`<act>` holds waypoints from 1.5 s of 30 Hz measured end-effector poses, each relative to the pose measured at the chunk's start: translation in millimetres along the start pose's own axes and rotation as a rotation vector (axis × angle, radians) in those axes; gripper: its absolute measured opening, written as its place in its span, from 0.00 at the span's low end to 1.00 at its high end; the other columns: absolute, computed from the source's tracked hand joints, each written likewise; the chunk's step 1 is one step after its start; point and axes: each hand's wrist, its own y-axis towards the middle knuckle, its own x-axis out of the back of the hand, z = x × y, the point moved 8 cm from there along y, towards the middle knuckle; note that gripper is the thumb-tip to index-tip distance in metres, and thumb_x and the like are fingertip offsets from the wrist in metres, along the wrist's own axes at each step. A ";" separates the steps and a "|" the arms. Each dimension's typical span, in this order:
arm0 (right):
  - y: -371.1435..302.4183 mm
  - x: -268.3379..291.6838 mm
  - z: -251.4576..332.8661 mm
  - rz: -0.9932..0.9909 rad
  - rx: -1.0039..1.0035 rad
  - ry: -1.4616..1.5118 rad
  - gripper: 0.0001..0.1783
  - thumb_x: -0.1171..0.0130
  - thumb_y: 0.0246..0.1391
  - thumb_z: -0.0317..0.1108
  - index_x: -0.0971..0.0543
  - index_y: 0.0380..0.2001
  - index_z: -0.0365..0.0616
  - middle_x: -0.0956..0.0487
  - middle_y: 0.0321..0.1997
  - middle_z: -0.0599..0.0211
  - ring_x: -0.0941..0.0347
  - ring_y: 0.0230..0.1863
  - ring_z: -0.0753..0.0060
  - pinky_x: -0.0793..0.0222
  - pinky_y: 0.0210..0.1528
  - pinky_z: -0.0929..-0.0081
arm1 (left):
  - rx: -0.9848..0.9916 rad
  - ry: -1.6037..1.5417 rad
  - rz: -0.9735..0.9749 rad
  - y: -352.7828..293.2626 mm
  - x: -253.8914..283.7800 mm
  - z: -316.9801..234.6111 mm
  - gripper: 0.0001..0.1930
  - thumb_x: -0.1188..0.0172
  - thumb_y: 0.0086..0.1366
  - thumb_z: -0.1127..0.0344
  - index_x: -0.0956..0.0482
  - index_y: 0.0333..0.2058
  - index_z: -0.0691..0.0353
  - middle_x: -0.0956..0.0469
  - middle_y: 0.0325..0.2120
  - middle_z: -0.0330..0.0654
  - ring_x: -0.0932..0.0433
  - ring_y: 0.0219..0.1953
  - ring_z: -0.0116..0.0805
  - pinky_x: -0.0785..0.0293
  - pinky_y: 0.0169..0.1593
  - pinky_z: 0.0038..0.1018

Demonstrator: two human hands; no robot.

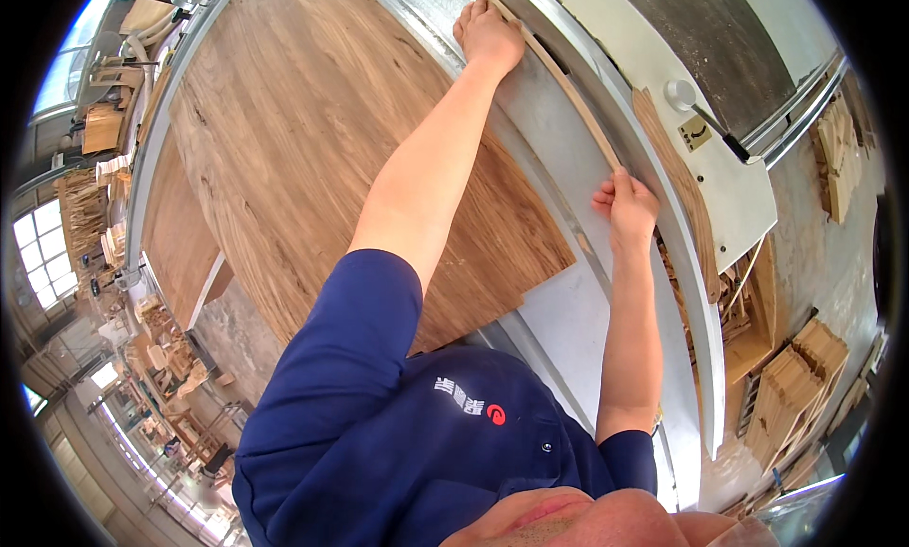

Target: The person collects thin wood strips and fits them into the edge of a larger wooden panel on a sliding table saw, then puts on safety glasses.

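A long thin wooden strip (578, 102) lies along the grey metal bed (549, 168) of a large saw bench. My left hand (490, 34) reaches far forward, its fingers together and pressed down over the strip's far part. My right hand (625, 206) is closed around the strip's near end. Just left of the strip, a large brown wood-grain panel (303, 140) lies flat on the bench beneath my left forearm.
A white machine cover (748, 202) with a round knob and lever (682, 95) is to the right. A second curved wooden offcut (677, 178) lies beside it. Stacks of cut wood (795, 377) stand lower right, and workshop shelves and windows (47, 254) are far left.
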 end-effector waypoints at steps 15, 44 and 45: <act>-11.4 23.7 -9.6 -0.032 0.031 0.037 0.17 0.43 0.70 0.40 0.20 0.38 0.33 0.22 0.31 0.66 0.24 0.28 0.72 0.21 0.32 0.73 | 0.016 0.015 0.074 -24.9 -1.0 -22.4 0.32 0.46 0.71 0.57 0.35 0.68 0.70 0.45 0.74 0.52 0.54 0.77 0.51 0.61 0.77 0.44; -50.2 -20.9 196.5 -0.046 0.894 -0.327 0.12 0.43 0.68 0.34 0.17 0.39 0.35 0.21 0.28 0.72 0.29 0.31 0.84 0.31 0.38 0.81 | -0.217 0.090 0.178 18.2 175.5 17.4 0.11 0.51 0.76 0.62 0.24 0.45 0.62 0.22 0.37 0.46 0.20 0.34 0.43 0.23 0.38 0.40; -35.1 -36.3 218.0 -0.067 0.963 -0.312 0.12 0.42 0.68 0.35 0.17 0.40 0.35 0.21 0.29 0.72 0.30 0.32 0.84 0.31 0.39 0.81 | -0.210 0.131 0.093 15.5 161.7 30.5 0.11 0.50 0.75 0.62 0.23 0.48 0.60 0.21 0.42 0.45 0.19 0.37 0.46 0.22 0.42 0.42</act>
